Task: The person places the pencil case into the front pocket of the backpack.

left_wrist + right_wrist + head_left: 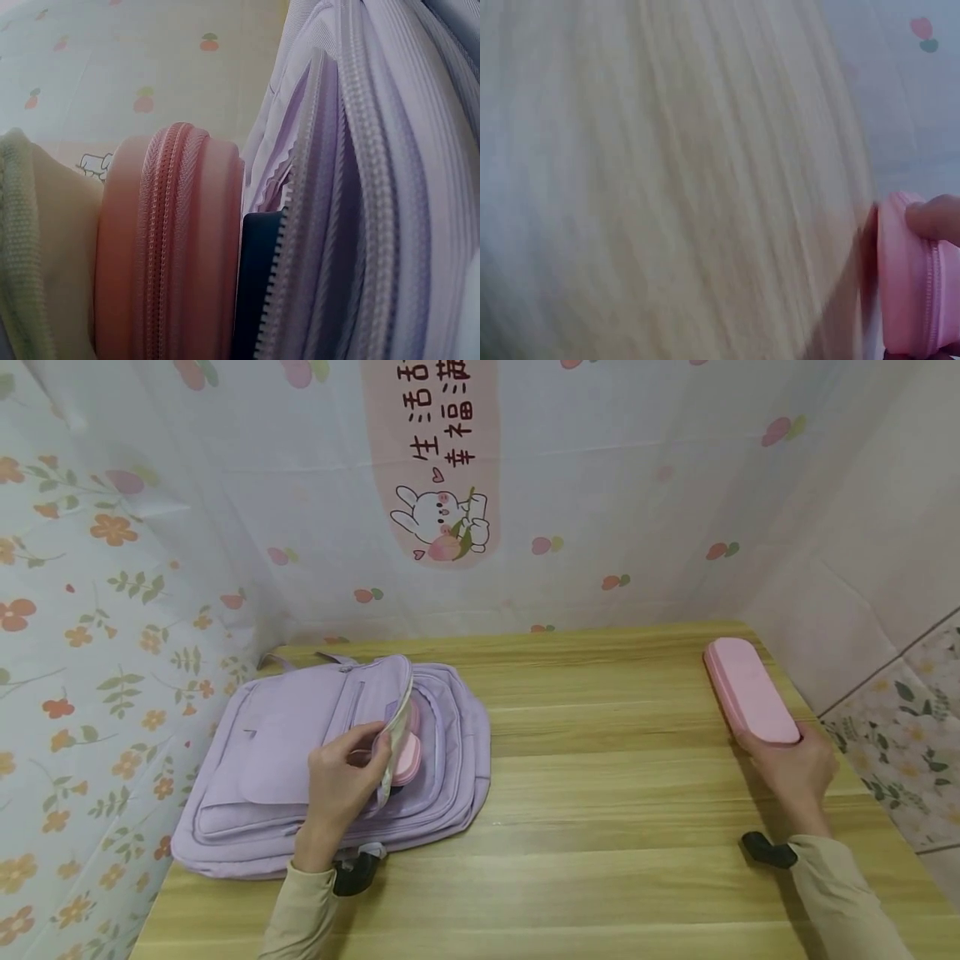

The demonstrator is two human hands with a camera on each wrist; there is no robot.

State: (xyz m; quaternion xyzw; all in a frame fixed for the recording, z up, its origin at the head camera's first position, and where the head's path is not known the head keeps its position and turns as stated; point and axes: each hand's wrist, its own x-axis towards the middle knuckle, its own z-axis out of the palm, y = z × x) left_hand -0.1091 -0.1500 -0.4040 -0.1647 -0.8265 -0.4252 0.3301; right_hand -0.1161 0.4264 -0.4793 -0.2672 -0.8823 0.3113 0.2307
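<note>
A lilac backpack [277, 727] lies flat on the left part of the table, its front pocket unzipped. My left hand [345, 777] pinches the edge of the pocket flap [400, 718] and holds it up. Inside the pocket sits a pink zipped case [407, 760]; the left wrist view shows its zipper [161, 240] beside a dark blue object [259, 277] and the pocket's zipper teeth [274, 285]. Far to the right, my right hand [798, 768] grips the near end of a long pink pencil case [753, 689], which has a zipper along its side in the right wrist view.
The wooden table [600, 793] stretches between the backpack and the pencil case. A white printed curtain [615, 485] hangs behind it, with a floral cloth [97, 693] along the left side. Black straps [356, 872] show at both wrists.
</note>
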